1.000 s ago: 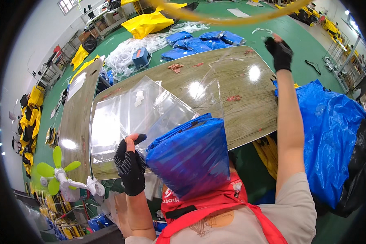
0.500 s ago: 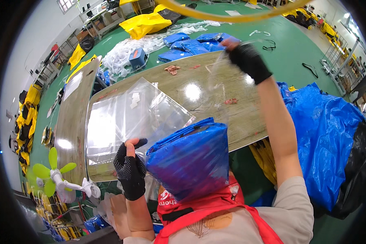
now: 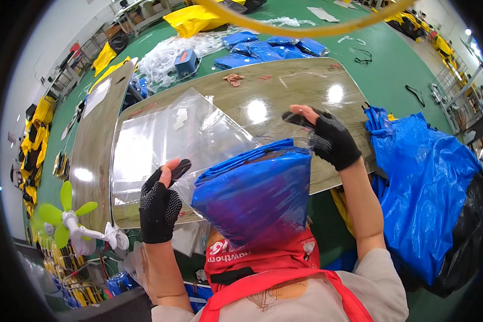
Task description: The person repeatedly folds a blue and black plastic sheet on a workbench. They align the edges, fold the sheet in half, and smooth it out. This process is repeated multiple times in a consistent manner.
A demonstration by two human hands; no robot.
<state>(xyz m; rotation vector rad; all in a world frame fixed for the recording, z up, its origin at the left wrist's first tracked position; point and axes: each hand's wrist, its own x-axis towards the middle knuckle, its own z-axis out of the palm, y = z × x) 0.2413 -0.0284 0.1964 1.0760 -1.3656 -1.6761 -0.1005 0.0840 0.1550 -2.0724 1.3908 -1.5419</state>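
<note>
A folded blue tarp-like bundle [image 3: 252,193] leans against my red apron [image 3: 263,255], its folded edge uppermost. Clear film with a sheen covers its front, so it appears to sit inside a clear plastic bag [image 3: 300,134]. To its left, my left hand [image 3: 160,206], in a black fingerless glove, is closed with thumb and finger pinching the film. My right hand [image 3: 333,137], gloved alike, pinches the film above the bundle's right corner. Flat clear bags [image 3: 145,155] lie on the wood-grain table [image 3: 306,75] beyond, with small white paper pieces [image 3: 181,118] on them.
Wrapped blue packs [image 3: 263,51] lie on the green floor past the table, near white film scraps [image 3: 166,56] and a blue box [image 3: 186,61]. A large blue sheet [image 3: 424,177] is heaped at right. A green-bladed fan [image 3: 70,220] stands at left. A yellow hoop [image 3: 306,24] crosses the top.
My right hand has come down and nearer from over the far table edge to the bundle's right corner. My left hand shifted slightly left. The bundle's top edge has risen a little.
</note>
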